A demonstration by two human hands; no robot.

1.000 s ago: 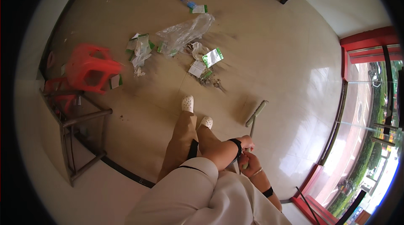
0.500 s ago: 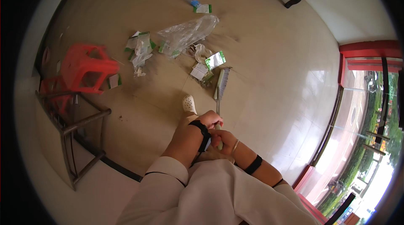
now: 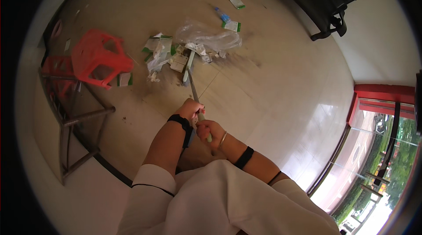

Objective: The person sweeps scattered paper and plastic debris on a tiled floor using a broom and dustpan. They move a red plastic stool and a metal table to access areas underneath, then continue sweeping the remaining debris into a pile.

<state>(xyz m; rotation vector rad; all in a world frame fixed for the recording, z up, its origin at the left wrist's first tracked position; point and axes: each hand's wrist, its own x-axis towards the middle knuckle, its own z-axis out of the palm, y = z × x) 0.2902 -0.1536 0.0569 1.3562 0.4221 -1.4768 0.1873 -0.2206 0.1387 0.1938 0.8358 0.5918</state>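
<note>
Both my hands grip the handle of a broom (image 3: 189, 65). My left hand (image 3: 191, 108) is wrapped round it higher up the shaft, nearer the head. Just behind it, my right hand (image 3: 209, 131) closes on the pale green grip end. The broom's narrow head touches the floor against a heap of litter. In that heap lie a clear plastic bag (image 3: 209, 36), crumpled white paper (image 3: 196, 49) and green-and-white packets (image 3: 162, 43). Its bristles are mostly hidden from this angle.
Beyond the heap lie a blue-capped plastic bottle (image 3: 223, 15) and another packet (image 3: 236, 2). At left, a red plastic stool (image 3: 101, 56) is tipped beside a brown metal frame (image 3: 90, 115). Black seating (image 3: 323, 4) stands at the far right wall, near a red-framed glass door (image 3: 373, 147).
The broom head has swept leftward into the litter, and papers and the clear bag have been pushed together. Both hands have shifted left, still on the handle. The view has turned somewhat.
</note>
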